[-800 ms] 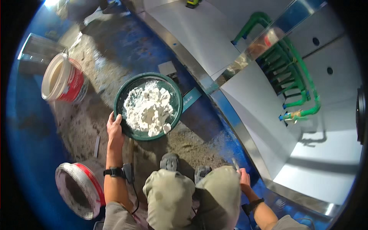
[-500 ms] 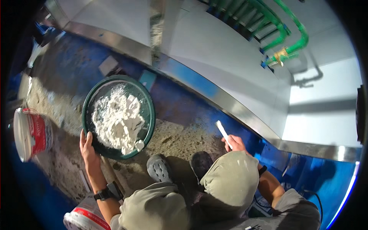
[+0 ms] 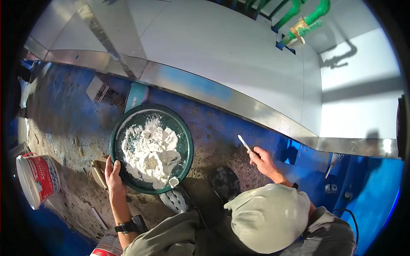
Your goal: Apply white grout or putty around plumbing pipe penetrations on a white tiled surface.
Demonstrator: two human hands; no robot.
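A round dark green basin [image 3: 184, 154] is above the floor in front of my knees, holding a heap of white powder and paste [image 3: 147, 143]. A small round white piece [image 3: 174, 182] sits at its near rim. My left hand [image 3: 114, 177] is closed on the basin's left rim, thumb toward the inside. To the right, in the air past my knee, my right hand [image 3: 262, 161] grips a slim tool with a white-coated end [image 3: 244, 142]. The tool's exact kind cannot be made out, and its handle is hidden in my fingers.
A red and white bucket [image 3: 45, 175] stands at the left, another bucket [image 3: 106, 246] at the lower left. A teal box [image 3: 136, 96] and a grey tile piece [image 3: 95, 88] lie behind the basin. Beyond runs a pale wall with a metal strip [image 3: 252, 117] and green pipes [image 3: 314, 19].
The view has shifted. The basin sits farther right and lower in the picture, now partly over my left shoe. My right hand shows clear of the knee, still holding the tool.
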